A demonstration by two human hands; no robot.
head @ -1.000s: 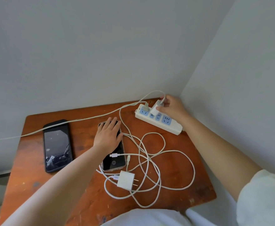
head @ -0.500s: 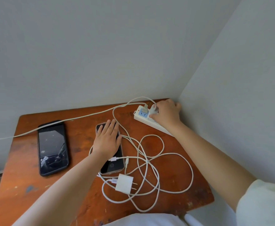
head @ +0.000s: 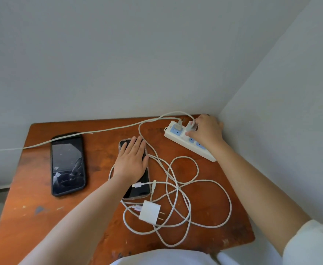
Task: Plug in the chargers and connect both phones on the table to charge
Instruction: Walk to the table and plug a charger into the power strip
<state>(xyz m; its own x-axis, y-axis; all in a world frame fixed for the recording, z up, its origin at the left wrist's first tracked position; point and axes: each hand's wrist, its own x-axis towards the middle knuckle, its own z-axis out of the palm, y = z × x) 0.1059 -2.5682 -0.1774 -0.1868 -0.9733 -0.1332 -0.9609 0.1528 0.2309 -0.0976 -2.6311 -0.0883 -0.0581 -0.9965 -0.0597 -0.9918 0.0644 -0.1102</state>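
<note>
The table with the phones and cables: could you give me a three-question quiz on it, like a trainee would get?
1. True or false: the spare white charger near the front edge is plugged into the power strip.
2. Which hand lies flat on the middle phone: A left, B right?
3. Fill in: the right hand presses a white ____ onto the power strip.

Key: 1 false, its prongs are bare on the table. 2 A, the left hand. 3 charger.

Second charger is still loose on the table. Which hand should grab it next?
Left, probably. The left hand lies flat on the middle phone, just above the loose charger. The right hand is busy on a plug at the power strip.
</note>
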